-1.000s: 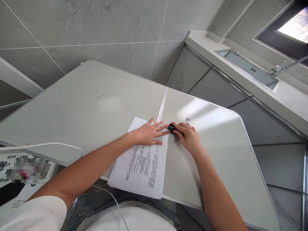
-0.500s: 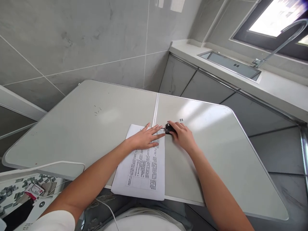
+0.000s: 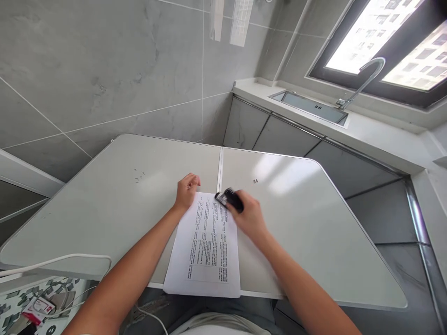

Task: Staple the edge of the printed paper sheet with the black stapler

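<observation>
My right hand [image 3: 249, 214] is wrapped round a small black stapler [image 3: 234, 200], which is tilted over the upper right part of a stack of printed sheets [image 3: 206, 274]. The stapler is slightly blurred, with a pale patch near its front end. At the upper left corner of the sheets, my left hand [image 3: 187, 190] is closed with its fingers curled inward. Whatever it may hold is hidden. The sheets lie on a pale folding table [image 3: 296, 242], their lower edge jutting past its front edge.
Small staple-like bits [image 3: 139, 176] are scattered on the table's left half. Two short metallic pieces [image 3: 255, 181] lie right of its centre seam. A white cable [image 3: 70, 257] crosses the front left edge. Behind stand a counter with a sink [image 3: 310, 108] and a tap [image 3: 363, 83].
My left hand has lifted off the sheets, moved left and curled closed. My right hand has brought the stapler left, from the right edge to over the sheets. The camera view has shifted.
</observation>
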Demonstrator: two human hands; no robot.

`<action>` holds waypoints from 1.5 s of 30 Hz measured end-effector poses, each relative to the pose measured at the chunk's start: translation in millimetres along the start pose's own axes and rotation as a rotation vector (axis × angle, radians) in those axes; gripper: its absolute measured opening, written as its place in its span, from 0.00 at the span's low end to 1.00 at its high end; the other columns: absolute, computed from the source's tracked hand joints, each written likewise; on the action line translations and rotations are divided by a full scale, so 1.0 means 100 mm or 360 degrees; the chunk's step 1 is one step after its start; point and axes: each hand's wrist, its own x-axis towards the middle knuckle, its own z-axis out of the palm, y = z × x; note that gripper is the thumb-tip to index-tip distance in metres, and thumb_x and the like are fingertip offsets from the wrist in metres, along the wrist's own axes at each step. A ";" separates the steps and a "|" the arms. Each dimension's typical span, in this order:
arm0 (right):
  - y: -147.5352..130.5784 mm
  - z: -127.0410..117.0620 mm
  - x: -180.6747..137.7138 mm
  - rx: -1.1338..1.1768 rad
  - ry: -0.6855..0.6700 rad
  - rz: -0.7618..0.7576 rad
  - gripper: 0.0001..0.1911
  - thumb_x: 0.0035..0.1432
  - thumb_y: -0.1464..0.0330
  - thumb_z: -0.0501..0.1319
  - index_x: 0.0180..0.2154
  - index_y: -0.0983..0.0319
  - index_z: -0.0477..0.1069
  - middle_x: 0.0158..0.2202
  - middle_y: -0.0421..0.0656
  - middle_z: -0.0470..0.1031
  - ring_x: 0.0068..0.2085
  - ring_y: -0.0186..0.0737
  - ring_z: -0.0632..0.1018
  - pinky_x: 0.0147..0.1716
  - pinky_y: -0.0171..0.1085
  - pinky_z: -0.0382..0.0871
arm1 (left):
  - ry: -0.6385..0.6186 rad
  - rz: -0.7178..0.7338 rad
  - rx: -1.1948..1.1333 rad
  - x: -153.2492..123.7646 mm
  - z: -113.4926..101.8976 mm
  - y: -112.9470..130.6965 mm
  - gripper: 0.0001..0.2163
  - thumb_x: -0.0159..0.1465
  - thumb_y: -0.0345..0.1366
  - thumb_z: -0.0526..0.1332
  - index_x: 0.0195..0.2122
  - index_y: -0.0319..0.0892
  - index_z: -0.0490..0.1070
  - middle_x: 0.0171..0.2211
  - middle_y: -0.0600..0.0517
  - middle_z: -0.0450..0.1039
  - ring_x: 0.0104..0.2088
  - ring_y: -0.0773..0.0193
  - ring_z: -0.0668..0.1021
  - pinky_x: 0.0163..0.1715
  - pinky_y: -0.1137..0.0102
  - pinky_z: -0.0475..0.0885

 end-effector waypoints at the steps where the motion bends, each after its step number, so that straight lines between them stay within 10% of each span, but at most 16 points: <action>1: -0.16 0.10 -0.10 0.0052 -0.0126 -0.0046 0.07 0.61 0.68 0.63 0.41 0.57 0.67 0.37 0.40 0.75 0.37 0.41 0.74 0.36 0.37 0.64 | 0.0113 -0.0103 -0.0197 0.04 -0.04 -0.06 0.21 0.74 0.44 0.53 0.24 0.43 0.65 0.25 0.52 0.65 0.28 0.63 0.69 0.32 0.67 0.66; 8: -0.33 0.42 -0.46 -0.0010 -0.0577 -0.0150 0.11 0.56 0.74 0.62 0.37 0.57 0.62 0.40 0.41 0.72 0.39 0.40 0.72 0.35 0.36 0.62 | 0.0326 -0.0496 -0.0935 0.17 -0.18 -0.25 0.23 0.67 0.45 0.62 0.19 0.42 0.55 0.19 0.57 0.52 0.18 0.72 0.57 0.19 0.71 0.52; 16: 0.66 -0.41 -0.48 -0.0120 -0.0482 -0.0036 0.07 0.63 0.68 0.59 0.35 0.57 0.60 0.34 0.40 0.70 0.35 0.41 0.70 0.35 0.39 0.65 | 0.0197 -0.0609 -0.1129 0.18 -0.15 -0.23 0.23 0.66 0.46 0.65 0.20 0.42 0.59 0.20 0.56 0.56 0.18 0.73 0.59 0.18 0.72 0.52; 23: 0.82 -0.80 -0.44 -0.0029 -0.0666 -0.0043 0.14 0.64 0.56 0.64 0.44 0.57 0.69 0.39 0.41 0.74 0.37 0.40 0.73 0.36 0.39 0.68 | 0.0132 -0.0643 -0.1055 0.18 -0.14 -0.26 0.23 0.69 0.49 0.64 0.22 0.41 0.63 0.20 0.58 0.49 0.17 0.74 0.55 0.17 0.74 0.50; 29: 1.52 -1.11 -0.01 -0.0424 0.0221 0.0480 0.21 0.70 0.56 0.52 0.26 0.59 0.64 0.24 0.39 0.65 0.27 0.36 0.62 0.30 0.38 0.56 | 0.0153 -0.0630 -0.1151 0.17 -0.17 -0.26 0.12 0.69 0.48 0.65 0.37 0.44 0.73 0.22 0.60 0.45 0.18 0.73 0.54 0.17 0.77 0.52; 38: 2.12 -0.95 0.13 -0.0998 0.0162 0.0540 0.18 0.67 0.60 0.53 0.27 0.60 0.69 0.32 0.45 0.72 0.29 0.37 0.62 0.30 0.38 0.49 | 0.0556 -0.0729 -0.1676 0.29 -0.44 -0.39 0.22 0.54 0.20 0.64 0.47 0.49 0.72 0.28 0.59 0.62 0.20 0.76 0.63 0.18 0.77 0.58; 45: 2.22 -1.01 0.12 -0.0842 0.0168 0.0564 0.19 0.64 0.56 0.55 0.25 0.59 0.68 0.29 0.45 0.73 0.29 0.39 0.64 0.31 0.39 0.53 | 0.0610 -0.0778 -0.1742 0.30 -0.44 -0.42 0.18 0.48 0.20 0.61 0.38 0.45 0.69 0.31 0.57 0.65 0.21 0.75 0.62 0.18 0.75 0.57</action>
